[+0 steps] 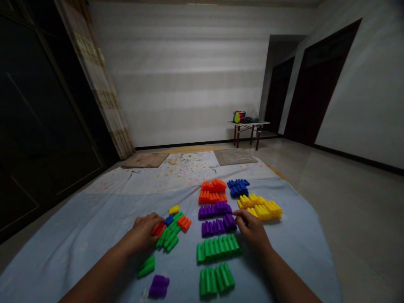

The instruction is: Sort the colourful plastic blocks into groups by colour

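Note:
My left hand (145, 230) is closed at the left side of a mixed heap, its fingertips around an orange tube-like plastic piece (158, 229). Green pieces (170, 235), a blue piece (169, 219), a yellow piece (173, 209) and more orange ones (184, 223) lie beside it. My right hand (251, 229) has its thumb and index finger together on the right end of the purple pieces (229, 221), which lie in two rows. Below these rows are two rows of green pieces (218, 248). The undersides of the fingers are partly hidden.
Orange rows (213, 191), a blue group (238, 188) and yellow rows (261, 207) lie farther back. Nearer me are loose green pieces (146, 267) and purple pieces (159, 286). Two boards (235, 156) rest at the cloth-covered table's (104, 214) far edge. A small table (249, 123) stands beyond.

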Motion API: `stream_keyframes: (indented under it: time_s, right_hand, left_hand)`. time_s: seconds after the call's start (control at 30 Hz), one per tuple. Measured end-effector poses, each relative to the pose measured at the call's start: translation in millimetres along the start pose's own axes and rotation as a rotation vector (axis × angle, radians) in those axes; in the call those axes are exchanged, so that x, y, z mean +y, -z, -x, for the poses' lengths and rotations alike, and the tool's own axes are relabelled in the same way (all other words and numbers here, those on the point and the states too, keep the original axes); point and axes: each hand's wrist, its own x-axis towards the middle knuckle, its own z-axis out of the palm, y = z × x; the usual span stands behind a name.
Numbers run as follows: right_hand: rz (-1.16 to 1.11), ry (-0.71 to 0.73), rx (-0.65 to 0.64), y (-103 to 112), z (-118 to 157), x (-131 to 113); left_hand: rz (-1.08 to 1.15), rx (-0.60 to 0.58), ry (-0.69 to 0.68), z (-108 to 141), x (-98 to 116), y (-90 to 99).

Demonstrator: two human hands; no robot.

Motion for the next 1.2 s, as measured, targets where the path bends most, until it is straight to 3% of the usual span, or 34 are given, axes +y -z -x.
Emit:
stream_keyframes:
  time_s: [0.17,0.27,0.37,0.53,0.67,0.9,1.2]
  right_hand:
    - [0.007,0.022,0.014,0,0,-1]
    - [0.013,0.03,0.028,0,-1,-1]
    - [0.008,0.031,0.035,0,-2,-1]
    - [0.005,0.031,0.034,-2,-2,0]
    - [0.022,0.055,0.043,-3,-2,1]
    - [0.001,0.074,0.049,-2,-4,-2]
    - [-0.002,0.073,0.057,-3,-6,-5]
  left_hand:
    - [0.037,0.042,0.031,-8,-8,15.9]
    - [0.155,0.131,0.051,-28,2,30.6]
    - [0.227,0.208,-0.021,-60,32,40.5]
    - [0.112,0.228,-0.068,-121,89,39.4]
    - [0.045,0.222,-0.044,-157,112,32.5]
    - [-0.051,0.16,-0.028,-193,118,18.3]
    - [-0.023,0.166,-0.055,-201,123,14.1]
